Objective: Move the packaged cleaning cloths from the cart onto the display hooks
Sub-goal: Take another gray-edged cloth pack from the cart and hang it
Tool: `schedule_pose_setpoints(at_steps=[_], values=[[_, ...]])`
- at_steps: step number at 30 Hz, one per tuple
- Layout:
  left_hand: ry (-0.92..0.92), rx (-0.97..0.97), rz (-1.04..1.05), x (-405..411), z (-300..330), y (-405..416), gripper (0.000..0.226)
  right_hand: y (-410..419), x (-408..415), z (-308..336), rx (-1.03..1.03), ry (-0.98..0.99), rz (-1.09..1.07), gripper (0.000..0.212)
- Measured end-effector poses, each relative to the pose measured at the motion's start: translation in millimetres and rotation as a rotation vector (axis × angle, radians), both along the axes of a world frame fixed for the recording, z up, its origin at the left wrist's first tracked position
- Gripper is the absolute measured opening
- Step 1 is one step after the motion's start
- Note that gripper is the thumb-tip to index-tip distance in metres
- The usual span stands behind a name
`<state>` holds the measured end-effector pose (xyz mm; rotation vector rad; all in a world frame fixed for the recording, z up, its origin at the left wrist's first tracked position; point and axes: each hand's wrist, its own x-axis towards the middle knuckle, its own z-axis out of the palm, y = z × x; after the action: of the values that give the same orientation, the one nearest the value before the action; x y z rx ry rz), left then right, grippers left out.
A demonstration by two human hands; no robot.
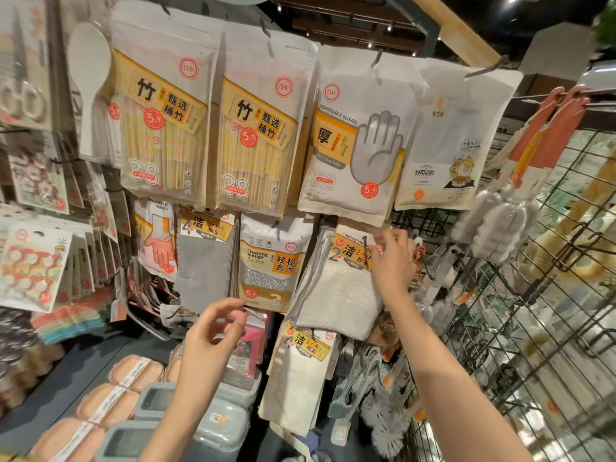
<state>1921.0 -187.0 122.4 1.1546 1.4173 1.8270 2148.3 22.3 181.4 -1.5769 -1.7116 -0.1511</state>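
A pack of grey-and-white cleaning cloths [336, 291] with a yellow label hangs tilted on a dark display hook [365, 243] in the middle row. My right hand [393, 261] pinches the pack's label at its top right corner, by the hook. My left hand [213, 331] hovers lower left with loosely curled fingers and holds nothing. Another cloth pack [296, 371] with the same yellow label hangs just below. A grey cloth pack [205, 261] hangs to the left.
Bamboo chopstick packs [163, 125] and disposable glove packs [356, 138] fill the top row. A cleaning sponge pack [271, 265] hangs between the cloths. A black wire grid rack [533, 311] stands at right with bottle brushes [493, 228]. Grey lidded boxes [186, 415] sit below.
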Motion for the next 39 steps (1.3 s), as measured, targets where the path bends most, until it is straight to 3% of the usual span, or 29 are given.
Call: schedule_pose_setpoints(at_steps=[8,16,23,27,30,34,39], values=[[0.080,-0.047,0.006,-11,9,-8,0.036,12,-4,13,-0.093,-0.061,-0.073,0.029],[0.191,-0.099,0.111,-24,22,-42,0.018,4,-13,14,-0.110,-0.001,-0.106,0.033],[0.292,-0.152,0.246,-25,28,-97,0.019,-24,-19,-2,-0.138,0.039,0.006,0.058],[0.329,-0.191,0.340,-22,21,-127,0.020,-69,-35,-9,-0.223,0.130,0.135,0.065],[0.372,-0.232,0.419,-11,17,-147,0.019,-103,-42,-13,-0.315,0.088,0.226,0.064],[0.485,-0.322,0.524,8,4,-178,0.028,-155,-57,-20,-0.374,0.088,0.565,0.055],[0.518,-0.416,0.652,29,-20,-227,0.032,-233,-88,-38,-0.317,-0.084,0.951,0.045]])
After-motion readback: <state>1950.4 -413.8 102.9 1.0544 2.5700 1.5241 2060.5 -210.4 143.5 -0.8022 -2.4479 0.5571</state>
